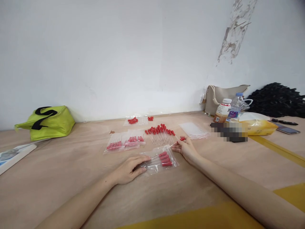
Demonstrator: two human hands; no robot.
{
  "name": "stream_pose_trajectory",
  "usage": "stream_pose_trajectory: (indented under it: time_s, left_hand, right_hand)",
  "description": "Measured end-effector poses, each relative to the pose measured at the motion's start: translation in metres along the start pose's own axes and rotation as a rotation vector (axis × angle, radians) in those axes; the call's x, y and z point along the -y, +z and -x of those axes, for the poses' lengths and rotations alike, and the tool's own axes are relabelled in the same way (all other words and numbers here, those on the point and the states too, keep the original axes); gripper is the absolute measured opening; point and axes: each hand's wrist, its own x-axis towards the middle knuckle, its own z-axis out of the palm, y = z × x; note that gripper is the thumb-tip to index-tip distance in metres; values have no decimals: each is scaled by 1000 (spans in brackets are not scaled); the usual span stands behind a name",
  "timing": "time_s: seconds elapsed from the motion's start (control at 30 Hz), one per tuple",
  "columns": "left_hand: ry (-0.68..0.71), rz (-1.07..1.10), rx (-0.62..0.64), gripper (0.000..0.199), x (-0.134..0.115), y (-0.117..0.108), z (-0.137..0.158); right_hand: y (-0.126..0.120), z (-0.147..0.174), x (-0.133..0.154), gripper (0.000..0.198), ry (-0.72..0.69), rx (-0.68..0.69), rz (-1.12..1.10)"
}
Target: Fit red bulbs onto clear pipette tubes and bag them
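Observation:
A clear zip bag [152, 170] lies in front of me with several red-bulbed droppers [165, 159] in it, bulbs toward the right. My left hand [131, 168] is closed on the bag's left end, fingers and thumb pressing it. At the bag's upper right corner, my right hand [187, 151] pinches a dropper [182, 138]; its red bulb shows above the fingers, and the thin tube points left toward the bag. Beyond lies a fanned row of loose droppers [159, 130]. Two filled bags [114, 144] [134, 139] sit to their left.
Flat unfilled bags [194, 130] lie right of the loose droppers. Behind are another bag with red bulbs [132, 120] and a few loose bulbs [150, 118]. A lime pouch [52, 124] stands left. Bottles [222, 111], a tissue pack [258, 124] and a phone [284, 128] are right.

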Motion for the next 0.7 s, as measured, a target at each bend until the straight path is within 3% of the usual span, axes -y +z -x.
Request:
stream_pose_trajectory:
  time_s: [0.13,0.33,0.5,0.7]
  left_hand:
    - [-1,6,-8,39,-1,0,0]
    - [-11,15,-12,40,-4,-2,0]
    - [-13,-7,-3,40,-3,-1,0]
    - [-24,-19,11,39,-3,-1,0]
  right_hand:
    - [1,7,-5,21,14,98,-43]
    - [-3,11,-3,30,-37,274,193]
    - [3,15,-1,32,15,359,313]
    - [8,7,-13,27,7,341,347]
